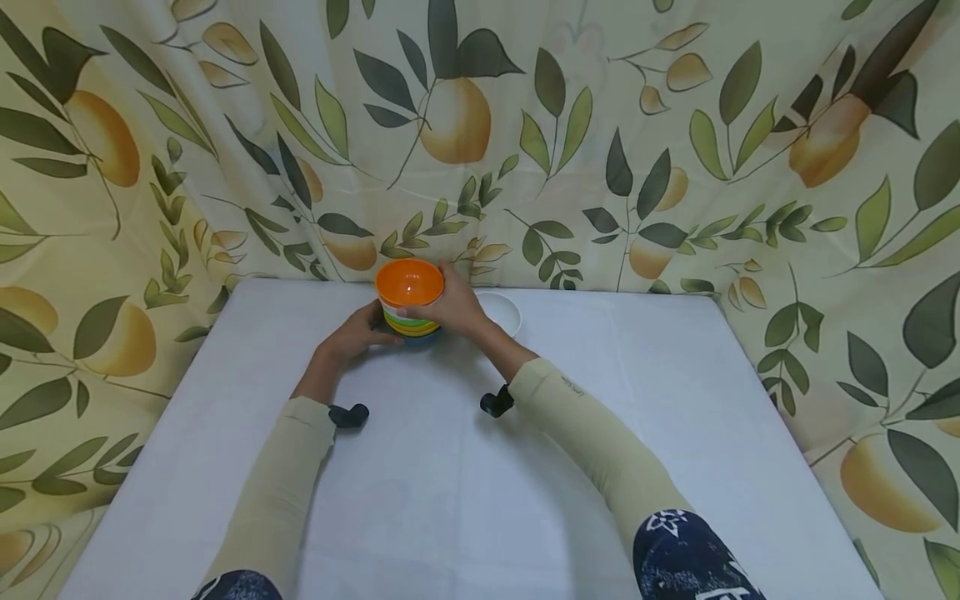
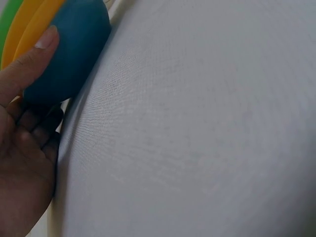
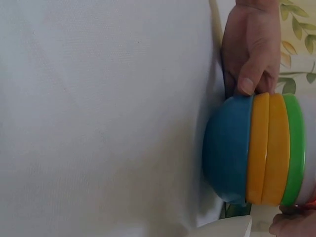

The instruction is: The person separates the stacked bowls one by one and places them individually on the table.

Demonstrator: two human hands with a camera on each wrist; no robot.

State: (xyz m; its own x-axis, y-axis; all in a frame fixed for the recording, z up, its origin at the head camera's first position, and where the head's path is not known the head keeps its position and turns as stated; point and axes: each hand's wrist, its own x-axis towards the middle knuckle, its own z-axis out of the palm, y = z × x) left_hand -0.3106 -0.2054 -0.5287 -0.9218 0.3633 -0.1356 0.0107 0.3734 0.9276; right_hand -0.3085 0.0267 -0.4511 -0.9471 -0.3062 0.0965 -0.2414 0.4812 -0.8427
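Both arms are covered by long beige sleeves [image 1: 592, 433]. A small black camera [image 1: 497, 402] is strapped at each wrist. Dark blue fabric with white floral print [image 1: 686, 550] is worn below.

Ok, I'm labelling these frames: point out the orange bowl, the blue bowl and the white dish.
orange bowl [image 1: 409, 282], head view, inner surface.
blue bowl [image 3: 227, 148], right wrist view, outer wall.
white dish [image 1: 508, 312], head view, right rim.

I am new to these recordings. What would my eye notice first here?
A stack of nested bowls, orange on top and blue at the bottom, stands at the far middle of the white table. The left hand and right hand hold it, before a lemon-print curtain.
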